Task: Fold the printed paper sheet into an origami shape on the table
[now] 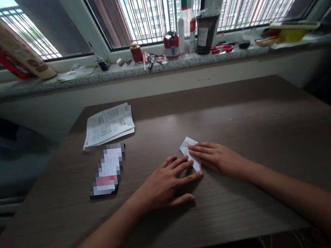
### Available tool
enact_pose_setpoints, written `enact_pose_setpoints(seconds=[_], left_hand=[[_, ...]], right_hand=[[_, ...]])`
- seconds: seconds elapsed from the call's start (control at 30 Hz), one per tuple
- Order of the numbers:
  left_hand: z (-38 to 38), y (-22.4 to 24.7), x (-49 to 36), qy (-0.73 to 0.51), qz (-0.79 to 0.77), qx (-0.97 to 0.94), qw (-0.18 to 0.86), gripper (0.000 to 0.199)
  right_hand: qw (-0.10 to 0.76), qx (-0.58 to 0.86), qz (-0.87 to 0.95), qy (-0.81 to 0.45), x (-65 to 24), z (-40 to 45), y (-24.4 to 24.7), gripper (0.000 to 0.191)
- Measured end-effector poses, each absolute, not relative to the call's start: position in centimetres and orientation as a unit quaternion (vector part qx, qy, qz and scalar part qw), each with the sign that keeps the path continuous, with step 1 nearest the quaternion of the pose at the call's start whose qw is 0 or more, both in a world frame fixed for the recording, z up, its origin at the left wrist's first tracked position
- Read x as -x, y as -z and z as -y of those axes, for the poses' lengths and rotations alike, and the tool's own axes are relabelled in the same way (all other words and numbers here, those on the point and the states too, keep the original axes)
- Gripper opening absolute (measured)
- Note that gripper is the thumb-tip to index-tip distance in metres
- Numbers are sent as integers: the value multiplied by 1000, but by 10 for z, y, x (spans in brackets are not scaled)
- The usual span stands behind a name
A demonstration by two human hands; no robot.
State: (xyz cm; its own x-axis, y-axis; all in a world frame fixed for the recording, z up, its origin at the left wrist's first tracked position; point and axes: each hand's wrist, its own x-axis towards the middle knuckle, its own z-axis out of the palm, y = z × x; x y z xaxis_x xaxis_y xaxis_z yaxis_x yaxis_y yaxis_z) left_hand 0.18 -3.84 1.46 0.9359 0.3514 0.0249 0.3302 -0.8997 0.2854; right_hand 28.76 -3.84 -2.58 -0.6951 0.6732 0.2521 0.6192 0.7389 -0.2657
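Observation:
A small folded piece of white paper [188, 141] lies on the brown table, its wide end pointing away and its narrow end toward me. My left hand [172, 181] rests at its lower left side with the fingers spread, some fingertips touching the paper near the narrow end. From the right, my right hand [217, 157] lies flat over the paper's right edge, fingers stretched out and pressing on it. Part of the paper is hidden beneath the fingers of both hands.
Printed sheets [108, 124] lie at the table's [243, 123] back left, with a blurred-out phone [108, 170] in front of them. Beyond the table, a stone windowsill [88, 80] holds a red can [171, 45], a dark cup [205, 32], bottles and small items.

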Motion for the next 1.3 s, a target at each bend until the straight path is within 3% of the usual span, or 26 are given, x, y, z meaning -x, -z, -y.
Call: enact_pose_setpoints(seconds=[0.2, 0.4, 0.83, 1.0, 1.3], left_hand=[[37, -16, -1, -45, -180, -972, 143, 59], [34, -16, 1, -53, -186, -968, 163, 72], [25, -12, 5, -51, -189, -971, 135, 50], [19, -10, 7, -63, -214, -964, 146, 65], [15, -10, 10, -50, -224, -965, 130, 60]], right_hand=[[170, 357, 914, -90, -287, 39, 24, 53], [160, 376, 908, -96, -285, 42, 23, 52], [177, 397, 893, -117, -278, 53, 13, 67], [185, 395, 892, -116, -278, 53, 15, 73], [170, 399, 894, -110, -277, 53, 13, 71]])
